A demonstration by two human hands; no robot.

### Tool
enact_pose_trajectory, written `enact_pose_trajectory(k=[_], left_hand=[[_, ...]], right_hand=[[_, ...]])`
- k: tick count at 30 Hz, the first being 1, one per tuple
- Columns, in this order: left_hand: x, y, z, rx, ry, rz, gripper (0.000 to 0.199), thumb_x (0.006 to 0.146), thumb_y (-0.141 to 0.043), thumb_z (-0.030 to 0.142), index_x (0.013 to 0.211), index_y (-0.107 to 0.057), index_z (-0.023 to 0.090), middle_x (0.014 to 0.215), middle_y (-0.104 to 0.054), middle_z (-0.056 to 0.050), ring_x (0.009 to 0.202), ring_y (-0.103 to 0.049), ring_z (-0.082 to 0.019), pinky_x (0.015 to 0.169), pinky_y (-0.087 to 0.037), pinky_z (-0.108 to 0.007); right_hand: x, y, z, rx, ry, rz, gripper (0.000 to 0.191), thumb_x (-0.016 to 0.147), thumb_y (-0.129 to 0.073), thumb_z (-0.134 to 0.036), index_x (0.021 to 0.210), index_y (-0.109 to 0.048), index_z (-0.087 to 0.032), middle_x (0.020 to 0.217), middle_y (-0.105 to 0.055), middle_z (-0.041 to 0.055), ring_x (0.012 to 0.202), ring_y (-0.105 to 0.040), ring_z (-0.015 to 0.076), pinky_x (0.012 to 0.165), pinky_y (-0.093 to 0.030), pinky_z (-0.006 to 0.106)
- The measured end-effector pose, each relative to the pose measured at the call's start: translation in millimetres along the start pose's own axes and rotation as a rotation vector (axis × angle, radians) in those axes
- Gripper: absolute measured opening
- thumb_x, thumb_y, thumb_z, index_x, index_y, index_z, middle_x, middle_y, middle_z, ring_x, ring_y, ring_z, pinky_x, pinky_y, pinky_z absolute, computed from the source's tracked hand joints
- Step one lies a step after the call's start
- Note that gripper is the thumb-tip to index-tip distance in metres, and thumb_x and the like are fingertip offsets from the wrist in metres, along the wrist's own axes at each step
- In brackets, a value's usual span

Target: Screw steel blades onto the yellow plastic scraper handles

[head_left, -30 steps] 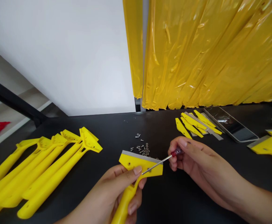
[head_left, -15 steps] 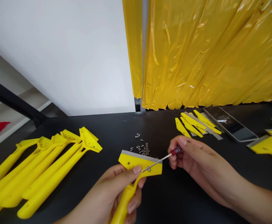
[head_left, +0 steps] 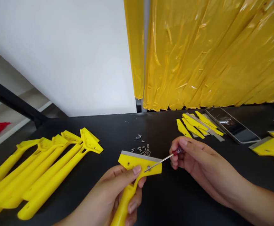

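A yellow scraper (head_left: pixel 125 201) with a grey blade along its top edge is held in my left hand (head_left: pixel 120 185), the thumb pressed on its head. One screw sits in the right part of the head; a hole shows at the left. My right hand (head_left: pixel 195 160) pinches the dark red handle of a screwdriver (head_left: pixel 161 161). Its thin metal shaft points left across the scraper head, and the tip lies just beside the screw. Small screws and nuts (head_left: pixel 142 148) are scattered on the black table behind the scraper.
Several yellow scraper handles (head_left: pixel 56 166) lie at the left. Yellow plates and grey blades (head_left: pixel 195 125) are beside a phone (head_left: pixel 233 125) at the back right. More scrapers with blades (head_left: pixel 271 147) lie at the right edge. Yellow plastic sheeting (head_left: pixel 209 56) hangs behind.
The scraper in my left hand has shifted slightly left and up. My right hand and the screwdriver have barely moved.
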State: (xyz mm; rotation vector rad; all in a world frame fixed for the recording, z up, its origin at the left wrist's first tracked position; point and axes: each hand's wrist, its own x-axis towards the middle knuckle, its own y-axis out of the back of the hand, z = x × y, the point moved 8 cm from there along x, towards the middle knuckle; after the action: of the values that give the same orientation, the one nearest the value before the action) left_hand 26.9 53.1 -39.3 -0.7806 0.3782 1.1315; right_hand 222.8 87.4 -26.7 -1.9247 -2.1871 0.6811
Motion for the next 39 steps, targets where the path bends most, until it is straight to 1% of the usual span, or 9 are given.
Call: enact_pose_trajectory(k=[5, 10, 16, 22, 27, 34, 37, 39], left_hand=[[0.8, -0.3, 3.3, -0.001, -0.034, 0.002, 0.034, 0.096, -0.064, 0.052, 0.081, -0.062, 0.021, 0.052, -0.044, 0.005, 0.043, -0.027, -0.008, 0.041, -0.032, -0.018], [3.2, 0.7, 1.0, -0.028, 0.007, -0.01, 0.036, 0.099, -0.06, 0.05, 0.077, -0.061, 0.022, 0.049, -0.045, 0.005, 0.039, -0.028, -0.008, 0.039, -0.032, -0.019], [0.6, -0.1, 3.7, -0.027, -0.04, -0.002, 0.032, 0.095, -0.066, 0.049, 0.081, -0.063, 0.021, 0.053, -0.044, 0.005, 0.044, -0.028, -0.008, 0.042, -0.031, -0.018], [0.2, -1.2, 6.7, -0.024, -0.028, -0.009, 0.034, 0.099, -0.06, 0.048, 0.078, -0.062, 0.021, 0.053, -0.043, 0.005, 0.045, -0.026, -0.009, 0.042, -0.032, -0.019], [-0.3, 0.6, 7.2, -0.008, -0.057, 0.005, 0.033, 0.098, -0.061, 0.05, 0.08, -0.062, 0.021, 0.053, -0.043, 0.005, 0.046, -0.027, -0.009, 0.042, -0.032, -0.018], [-0.5, 0.6, 7.2, 0.021, -0.043, 0.024, 0.034, 0.097, -0.061, 0.051, 0.081, -0.061, 0.021, 0.054, -0.043, 0.005, 0.046, -0.028, -0.009, 0.044, -0.033, -0.019], [-1.6, 2.0, 6.6, 0.025, -0.048, 0.044, 0.035, 0.097, -0.062, 0.052, 0.08, -0.062, 0.021, 0.053, -0.045, 0.005, 0.046, -0.029, -0.009, 0.044, -0.034, -0.019], [-2.0, 4.1, 5.7, 0.025, -0.051, 0.071, 0.035, 0.095, -0.064, 0.053, 0.081, -0.062, 0.021, 0.053, -0.047, 0.005, 0.044, -0.031, -0.008, 0.043, -0.034, -0.019]], right_hand=[[0.8, -1.1, -1.8, -0.011, 0.015, -0.009, 0.03, 0.101, -0.064, -0.046, 0.092, -0.074, -0.019, 0.088, -0.063, 0.0025, 0.076, -0.06, 0.0137, 0.073, -0.052, 0.026], [0.6, -2.4, -3.4, -0.025, 0.029, -0.025, 0.029, 0.101, -0.065, -0.046, 0.092, -0.074, -0.019, 0.088, -0.064, 0.0027, 0.077, -0.061, 0.0138, 0.073, -0.052, 0.026], [1.5, 0.5, -3.2, -0.036, 0.032, -0.003, 0.03, 0.101, -0.065, -0.046, 0.091, -0.074, -0.019, 0.087, -0.064, 0.0024, 0.076, -0.06, 0.0134, 0.072, -0.052, 0.026], [2.2, 3.0, -4.5, -0.04, 0.03, 0.015, 0.031, 0.101, -0.063, -0.047, 0.092, -0.074, -0.02, 0.087, -0.064, 0.0027, 0.076, -0.06, 0.0145, 0.072, -0.052, 0.026], [2.0, 4.3, -6.4, -0.045, 0.044, 0.009, 0.031, 0.102, -0.061, -0.047, 0.092, -0.073, -0.02, 0.086, -0.063, 0.0029, 0.077, -0.06, 0.0153, 0.071, -0.052, 0.027], [2.7, 5.5, -12.7, -0.101, 0.105, 0.029, 0.03, 0.1, -0.064, -0.048, 0.09, -0.075, -0.021, 0.086, -0.064, 0.0027, 0.076, -0.06, 0.0149, 0.071, -0.052, 0.026], [1.1, 7.9, -18.8, -0.205, 0.175, 0.056, 0.03, 0.099, -0.065, -0.049, 0.09, -0.075, -0.022, 0.086, -0.065, 0.0027, 0.076, -0.061, 0.0152, 0.071, -0.053, 0.026], [-2.0, 8.2, -26.5, -0.31, 0.249, 0.07, 0.029, 0.1, -0.064, -0.049, 0.091, -0.075, -0.024, 0.086, -0.067, 0.0027, 0.077, -0.062, 0.0155, 0.073, -0.053, 0.026]])
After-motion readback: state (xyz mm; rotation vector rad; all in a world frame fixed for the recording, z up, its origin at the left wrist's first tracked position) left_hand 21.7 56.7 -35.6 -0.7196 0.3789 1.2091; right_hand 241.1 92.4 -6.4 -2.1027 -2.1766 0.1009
